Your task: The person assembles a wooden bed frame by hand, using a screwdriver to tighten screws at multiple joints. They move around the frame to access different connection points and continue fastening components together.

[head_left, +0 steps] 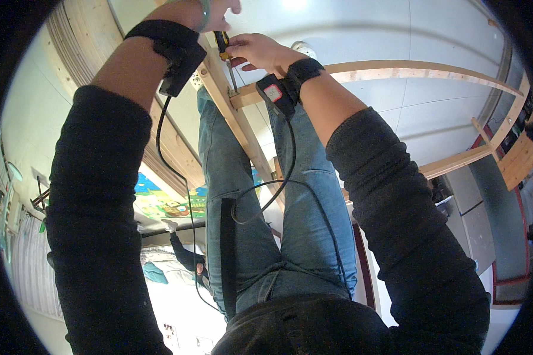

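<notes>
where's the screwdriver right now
In the head view, the screwdriver is near the top, left of centre, held by the right hand just below the left hand, its shaft pointing down to where two wooden bars meet.

Head cam, L one of side-by-side pr, wide fisheye. Torso & jeans are looked down on from above. Sleeves are seen v. close, both sides; R hand & L hand farther off, nr top edge, L partly cut. Wooden beam is bowed by lens; corners blacked out.
</notes>
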The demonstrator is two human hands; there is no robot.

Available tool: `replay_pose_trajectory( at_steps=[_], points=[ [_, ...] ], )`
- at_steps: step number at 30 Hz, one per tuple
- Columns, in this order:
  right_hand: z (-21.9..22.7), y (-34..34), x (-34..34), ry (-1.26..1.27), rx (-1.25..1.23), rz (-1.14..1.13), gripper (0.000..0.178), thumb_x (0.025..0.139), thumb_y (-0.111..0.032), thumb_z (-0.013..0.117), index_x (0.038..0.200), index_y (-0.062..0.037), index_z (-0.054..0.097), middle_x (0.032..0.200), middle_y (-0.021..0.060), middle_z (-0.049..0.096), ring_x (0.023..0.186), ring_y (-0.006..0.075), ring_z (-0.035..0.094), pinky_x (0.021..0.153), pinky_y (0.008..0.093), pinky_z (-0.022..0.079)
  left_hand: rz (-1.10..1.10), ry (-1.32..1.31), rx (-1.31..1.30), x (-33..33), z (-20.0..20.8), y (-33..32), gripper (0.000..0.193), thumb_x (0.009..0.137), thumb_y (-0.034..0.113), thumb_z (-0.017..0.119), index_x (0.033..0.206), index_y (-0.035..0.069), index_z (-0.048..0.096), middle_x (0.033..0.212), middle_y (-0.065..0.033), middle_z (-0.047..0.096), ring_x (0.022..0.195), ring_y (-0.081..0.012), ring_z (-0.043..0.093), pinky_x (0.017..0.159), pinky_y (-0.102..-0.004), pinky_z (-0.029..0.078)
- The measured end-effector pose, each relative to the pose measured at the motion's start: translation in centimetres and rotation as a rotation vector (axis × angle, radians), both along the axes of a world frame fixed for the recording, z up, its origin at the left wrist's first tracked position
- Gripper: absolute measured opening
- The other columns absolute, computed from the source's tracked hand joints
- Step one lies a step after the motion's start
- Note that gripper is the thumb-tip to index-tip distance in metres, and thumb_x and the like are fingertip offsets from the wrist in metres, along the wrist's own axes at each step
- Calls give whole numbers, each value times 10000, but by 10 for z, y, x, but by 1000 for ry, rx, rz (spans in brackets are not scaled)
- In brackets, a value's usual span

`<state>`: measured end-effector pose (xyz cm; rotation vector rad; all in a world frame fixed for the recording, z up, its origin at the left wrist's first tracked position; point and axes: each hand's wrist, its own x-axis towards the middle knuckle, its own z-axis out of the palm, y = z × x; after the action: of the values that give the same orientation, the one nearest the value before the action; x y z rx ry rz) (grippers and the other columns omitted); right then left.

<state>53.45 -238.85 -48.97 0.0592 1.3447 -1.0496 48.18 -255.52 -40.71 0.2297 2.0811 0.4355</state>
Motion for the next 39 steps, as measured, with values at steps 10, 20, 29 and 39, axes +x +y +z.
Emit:
replay_pose_trajectory(
  at_steps=[10,20,29,39],
  points=[
    [4,-4,9,145,50,47,352,807,-314,602,1009,-33,542,883,58,635,806,130,619,595,274,485,-21,-158,-201,-11,-9,5,380,832,347,529,1010,17,586,926,-165,613,872,-293,580,744,-416,446],
    [-2,0,5,303,70,190,437,721,-424,629,978,-70,625,873,97,638,776,181,612,663,294,482,-215,-294,-263,-21,-8,2,406,863,352,468,1091,32,570,989,-154,607,885,-283,579,763,-447,432],
    [-5,4,6,151,24,83,338,766,-331,612,919,-31,643,797,102,656,739,169,633,656,296,481,-136,-210,-245,-7,-10,7,527,870,483,403,997,14,606,954,-165,609,858,-297,576,762,-435,428],
    [-13,23,23,305,-53,632,251,726,-289,563,918,-173,676,854,85,656,790,265,614,731,362,464,-3,47,-217,0,-3,5,555,807,508,469,855,-14,650,828,-196,624,798,-332,588,751,-433,435]
  ],
)
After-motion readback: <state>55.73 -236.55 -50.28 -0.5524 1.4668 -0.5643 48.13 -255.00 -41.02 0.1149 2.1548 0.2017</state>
